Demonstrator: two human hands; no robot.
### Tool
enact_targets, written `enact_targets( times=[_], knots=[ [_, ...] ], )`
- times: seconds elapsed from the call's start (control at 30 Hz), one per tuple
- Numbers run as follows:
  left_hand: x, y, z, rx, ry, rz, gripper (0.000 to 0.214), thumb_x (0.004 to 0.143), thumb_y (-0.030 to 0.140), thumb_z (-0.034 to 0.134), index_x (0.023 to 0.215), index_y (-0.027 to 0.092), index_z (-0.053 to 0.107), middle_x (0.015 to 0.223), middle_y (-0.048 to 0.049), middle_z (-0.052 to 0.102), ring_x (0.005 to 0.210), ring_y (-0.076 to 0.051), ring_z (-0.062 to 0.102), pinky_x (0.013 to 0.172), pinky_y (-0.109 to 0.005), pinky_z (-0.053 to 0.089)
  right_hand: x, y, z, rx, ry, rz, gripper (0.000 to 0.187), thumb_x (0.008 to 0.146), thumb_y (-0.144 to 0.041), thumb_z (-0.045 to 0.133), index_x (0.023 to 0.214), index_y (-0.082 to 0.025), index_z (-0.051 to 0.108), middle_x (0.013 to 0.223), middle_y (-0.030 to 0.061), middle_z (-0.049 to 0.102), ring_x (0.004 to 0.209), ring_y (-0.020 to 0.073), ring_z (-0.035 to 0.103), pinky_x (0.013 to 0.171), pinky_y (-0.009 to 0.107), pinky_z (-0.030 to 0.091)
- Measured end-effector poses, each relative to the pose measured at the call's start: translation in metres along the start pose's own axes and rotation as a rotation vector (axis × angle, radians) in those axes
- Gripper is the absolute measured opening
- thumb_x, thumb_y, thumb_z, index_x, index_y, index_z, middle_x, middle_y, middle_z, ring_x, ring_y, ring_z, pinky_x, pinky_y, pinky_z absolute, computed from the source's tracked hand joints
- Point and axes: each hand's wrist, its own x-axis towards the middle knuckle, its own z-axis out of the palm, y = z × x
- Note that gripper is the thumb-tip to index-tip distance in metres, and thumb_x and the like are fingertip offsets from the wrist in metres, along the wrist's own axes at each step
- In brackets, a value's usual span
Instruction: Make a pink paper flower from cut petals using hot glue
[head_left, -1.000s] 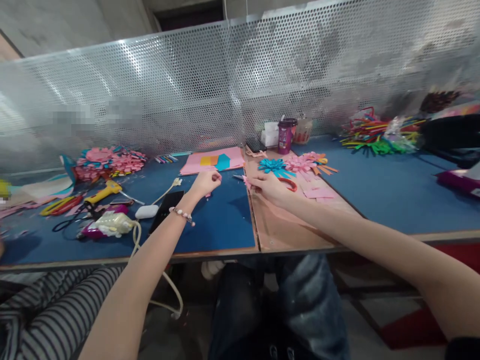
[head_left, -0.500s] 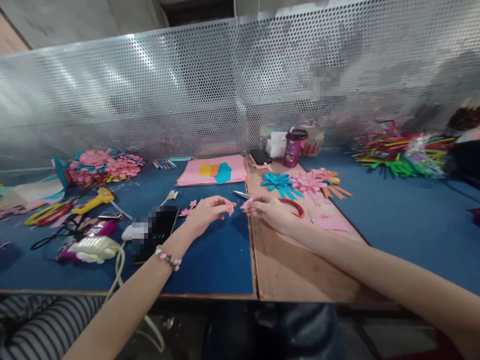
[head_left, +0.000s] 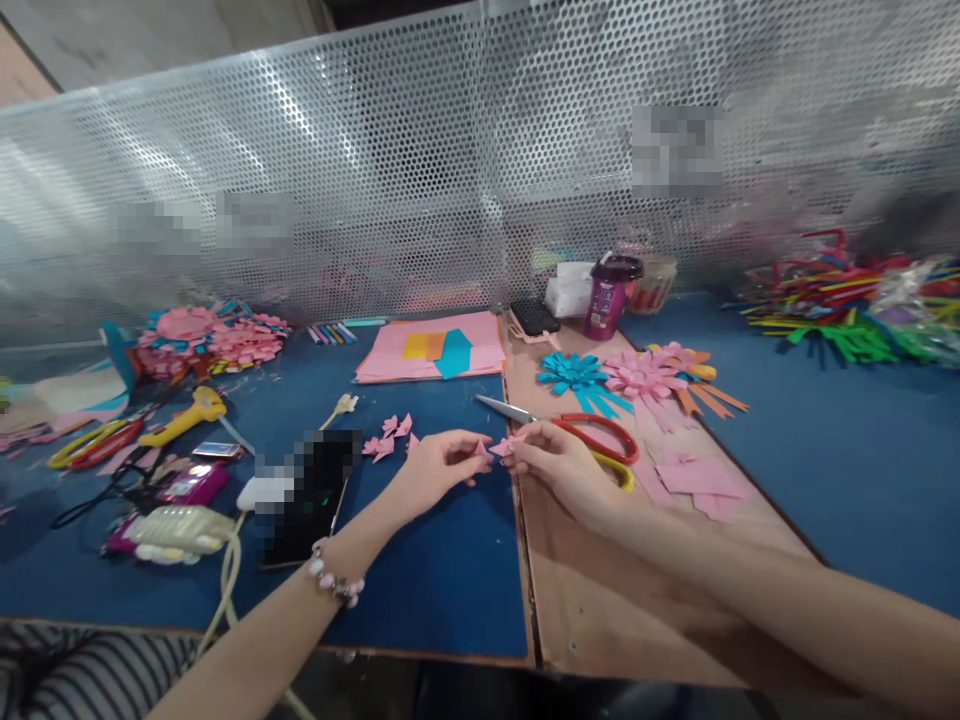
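Over tabletop (head_left: pixel 450 570): left hand (head_left: pixel 435 472) pinching pink paper piece (head_left: pixel 481 449), right hand (head_left: pixel 564 466) pinching second piece (head_left: pixel 505 447), contact between them unclear. Scissors (head_left: pixel 517 412) beside right hand.

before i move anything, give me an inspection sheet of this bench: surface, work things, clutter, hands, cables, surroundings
Surface: blue top, with a bare brown panel at right.
Work things: loose pink cutouts left of the hands; scissors partly hidden by the right hand; stacked pink sheets farther back.
Clutter: dark phone, yellow glue gun, lidded purple cup.
Hands: left hand pinches a small pink tip; right hand pinches another pink piece. Whether these pieces touch is unclear.
Cables: cream cable over the front edge; black cord at far left.
Surroundings: perforated metal screen behind; striped clothing lower left.
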Motion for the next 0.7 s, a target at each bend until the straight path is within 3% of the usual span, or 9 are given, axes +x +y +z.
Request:
enact_targets(
  times=[0.2,0.43,0.63,0.7],
  knots=[
    [-0.007,0.0,0.01,0.139,-0.021,0.088,0.043,0.079,0.024,0.063,0.121,0.016,0.064,0.111,-0.0106,0.072,0.099,-0.023,0.068,0.088,-0.036,0.053,-0.005,0.001,0.001,-0.06,-0.031,-0.021,0.025,0.072,-0.033,0.079,0.083,-0.02,0.061,0.082,0.0024,0.072,0.079,0.0166,0.069,0.077,0.033,0.055],
    [-0.009,-0.001,0.014,0.07,-0.061,0.029,0.04,0.085,0.031,0.061,0.122,0.015,0.062,0.11,-0.0111,0.072,0.094,-0.023,0.069,0.068,-0.029,0.055,-0.01,-0.002,0.003,-0.084,-0.024,-0.016,0.029,0.074,-0.034,0.078,0.082,-0.019,0.055,0.079,0.0003,0.069,0.075,0.0145,0.069,0.074,0.03,0.055],
    [-0.009,-0.001,0.013,0.106,-0.031,0.103,0.039,0.085,0.028,0.061,0.123,0.018,0.064,0.117,-0.009,0.07,0.105,-0.022,0.065,0.094,-0.035,0.05,-0.01,-0.001,0.0,-0.095,-0.053,-0.004,0.032,0.076,-0.034,0.076,0.096,-0.02,0.055,0.083,0.0004,0.07,0.073,0.013,0.067,0.071,0.028,0.055],
    [-0.011,0.0,0.013,0.097,-0.032,0.079,0.041,0.085,0.03,0.062,0.125,0.019,0.063,0.114,-0.0089,0.07,0.102,-0.022,0.066,0.09,-0.035,0.052,-0.01,-0.002,0.0,-0.121,-0.039,-0.013,0.034,0.077,-0.034,0.075,0.101,-0.02,0.056,0.083,0.0004,0.069,0.072,0.013,0.067,0.071,0.028,0.055]
  ],
)
